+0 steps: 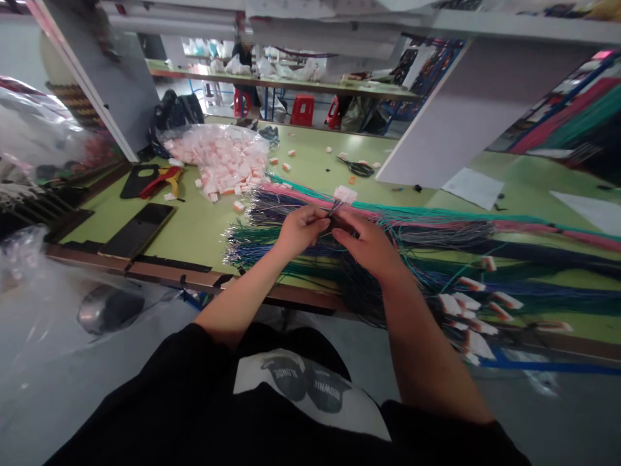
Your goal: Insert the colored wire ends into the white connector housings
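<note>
A white connector housing (345, 194) with short dark wires (334, 208) stands up between my two hands. My left hand (301, 232) is closed, its thumb and fingertips pinching those wires just under the housing. On the other side, my right hand (369, 244) has thumb and forefinger apart and loosely curved beside the wires; whether its hidden fingers touch them I cannot make out. Beneath both hands lie long bundles of green wires (259, 234), blue wires (252, 254) and pink wires (383, 212), with small metal terminals at their left ends.
A clear bag of white-and-orange housings (228, 155) lies behind the wire ends. Red-and-yellow pliers (162, 181) and a black phone (138, 231) are at left, scissors (358, 167) at the back. Several wired housings (468, 304) sit at right, near a slanted white panel (427, 116).
</note>
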The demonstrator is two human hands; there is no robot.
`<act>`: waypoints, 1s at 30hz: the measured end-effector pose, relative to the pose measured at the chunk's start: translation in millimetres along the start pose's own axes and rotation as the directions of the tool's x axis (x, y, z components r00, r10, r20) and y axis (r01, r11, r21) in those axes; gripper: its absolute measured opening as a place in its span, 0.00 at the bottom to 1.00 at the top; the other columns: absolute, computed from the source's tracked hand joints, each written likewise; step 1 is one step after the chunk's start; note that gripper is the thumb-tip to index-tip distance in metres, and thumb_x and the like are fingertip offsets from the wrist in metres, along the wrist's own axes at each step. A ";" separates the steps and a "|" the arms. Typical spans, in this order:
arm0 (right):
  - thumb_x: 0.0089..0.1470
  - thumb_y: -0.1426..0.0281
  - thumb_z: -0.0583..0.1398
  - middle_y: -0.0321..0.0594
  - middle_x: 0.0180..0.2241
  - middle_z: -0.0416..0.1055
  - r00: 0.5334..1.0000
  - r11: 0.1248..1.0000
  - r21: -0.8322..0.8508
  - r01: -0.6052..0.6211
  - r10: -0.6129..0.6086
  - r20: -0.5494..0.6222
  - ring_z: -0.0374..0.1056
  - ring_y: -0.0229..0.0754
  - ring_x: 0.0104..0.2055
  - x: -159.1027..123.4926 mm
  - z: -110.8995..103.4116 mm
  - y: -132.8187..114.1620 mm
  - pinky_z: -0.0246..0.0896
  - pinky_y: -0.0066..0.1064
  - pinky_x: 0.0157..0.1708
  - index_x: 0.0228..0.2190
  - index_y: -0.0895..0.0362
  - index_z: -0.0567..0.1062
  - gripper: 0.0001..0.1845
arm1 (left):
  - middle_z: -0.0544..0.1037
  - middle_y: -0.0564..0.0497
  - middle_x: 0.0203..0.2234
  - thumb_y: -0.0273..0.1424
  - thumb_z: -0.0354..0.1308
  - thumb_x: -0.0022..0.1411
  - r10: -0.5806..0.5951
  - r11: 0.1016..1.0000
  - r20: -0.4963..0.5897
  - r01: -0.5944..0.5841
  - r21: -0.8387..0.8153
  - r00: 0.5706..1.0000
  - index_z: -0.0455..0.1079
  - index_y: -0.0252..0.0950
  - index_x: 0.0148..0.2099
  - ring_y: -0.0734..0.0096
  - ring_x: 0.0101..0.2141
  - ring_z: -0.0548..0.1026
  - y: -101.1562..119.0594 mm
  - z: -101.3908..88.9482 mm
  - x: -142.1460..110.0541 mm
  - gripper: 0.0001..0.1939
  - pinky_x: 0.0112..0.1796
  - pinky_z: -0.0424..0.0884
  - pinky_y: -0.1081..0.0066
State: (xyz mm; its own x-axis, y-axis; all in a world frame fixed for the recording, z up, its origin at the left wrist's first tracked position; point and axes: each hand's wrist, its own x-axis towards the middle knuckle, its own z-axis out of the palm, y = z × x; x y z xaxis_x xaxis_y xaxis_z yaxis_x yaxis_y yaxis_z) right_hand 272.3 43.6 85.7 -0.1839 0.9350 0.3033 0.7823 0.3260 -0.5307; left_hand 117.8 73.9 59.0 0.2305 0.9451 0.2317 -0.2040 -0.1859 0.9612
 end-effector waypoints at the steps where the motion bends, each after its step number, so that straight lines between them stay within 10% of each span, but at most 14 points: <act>1: 0.53 0.65 0.56 0.42 0.44 0.77 1.000 0.999 -0.038 -0.024 0.024 0.004 0.72 0.49 0.45 0.4 0.7 -0.6 0.65 0.40 0.45 0.45 0.54 0.75 0.18 | 0.63 0.63 0.12 0.21 0.57 0.54 -0.005 1.000 -0.008 0.005 0.000 1.000 0.63 0.35 0.26 0.83 0.11 0.58 -0.8 0.5 0.0 0.08 0.17 0.52 0.78; 9: 0.56 0.67 0.52 0.51 0.40 0.78 0.995 0.834 -0.551 0.031 0.026 0.095 0.72 0.56 0.43 19.6 6.6 -10.6 0.59 0.39 0.38 0.38 0.56 0.77 0.15 | 0.68 0.58 0.20 0.23 0.61 0.54 0.090 0.947 -0.038 -0.073 0.313 0.995 0.63 0.36 0.27 0.75 0.25 0.67 -5.8 2.2 5.8 0.10 0.30 0.61 0.74; 15: 0.54 0.66 0.53 0.46 0.37 0.79 0.993 0.803 -0.596 0.010 0.062 0.101 0.72 0.53 0.38 31.2 10.4 -15.2 0.56 0.37 0.32 0.38 0.52 0.78 0.15 | 0.75 0.50 0.29 0.30 0.57 0.63 0.177 0.793 -0.079 -0.094 0.602 0.981 0.70 0.38 0.37 0.64 0.34 0.73 -13.8 1.1 5.6 0.02 0.34 0.63 0.71; 20: 0.55 0.69 0.50 0.41 0.32 0.78 0.951 0.859 -0.511 0.002 0.157 0.267 0.71 0.48 0.33 46.6 15.4 -16.8 0.57 0.35 0.31 0.36 0.50 0.79 0.18 | 0.68 0.54 0.22 0.28 0.58 0.61 0.156 0.849 -0.143 -0.058 0.525 0.977 0.63 0.38 0.25 0.69 0.29 0.68 -17.8 -2.6 11.5 0.12 0.33 0.61 0.73; 24: 0.59 0.67 0.48 0.49 0.27 0.76 0.978 0.757 -0.653 0.033 0.109 0.176 0.71 0.52 0.33 44.4 22.6 -23.3 0.57 0.39 0.34 0.33 0.56 0.80 0.21 | 0.59 0.57 0.17 0.27 0.54 0.64 0.080 0.885 -0.221 0.033 0.464 0.972 0.55 0.37 0.19 0.73 0.25 0.63 -23.6 -2.7 21.1 0.20 0.29 0.58 0.73; 27: 0.60 0.71 0.46 0.54 0.26 0.75 0.987 0.639 -0.756 0.144 -0.042 0.153 0.71 0.55 0.35 30.8 27.4 -33.7 0.55 0.44 0.38 0.33 0.61 0.81 0.24 | 0.58 0.58 0.15 0.27 0.54 0.63 -0.030 0.910 -0.294 0.148 0.388 0.955 0.57 0.37 0.18 0.74 0.23 0.61 -27.2 -2.5 27.1 0.20 0.27 0.56 0.74; 30: 0.56 0.75 0.49 0.50 0.23 0.74 0.893 0.564 -0.702 0.434 -0.166 0.419 0.69 0.49 0.30 10.0 27.4 -53.2 0.51 0.42 0.37 0.29 0.60 0.80 0.19 | 0.58 0.58 0.13 0.28 0.55 0.62 -0.093 0.913 -0.346 0.218 0.344 0.934 0.57 0.37 0.18 0.75 0.22 0.61 -26.3 -6.7 31.3 0.21 0.26 0.55 0.74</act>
State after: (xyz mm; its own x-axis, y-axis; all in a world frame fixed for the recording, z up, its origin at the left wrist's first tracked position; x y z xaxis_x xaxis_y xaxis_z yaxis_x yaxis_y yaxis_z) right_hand 212.5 39.4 95.2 -0.5428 0.8394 0.0274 0.7797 0.4916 0.3879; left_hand 123.9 110.2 40.0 -0.0955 0.9926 0.0752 0.1916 -0.0558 0.9799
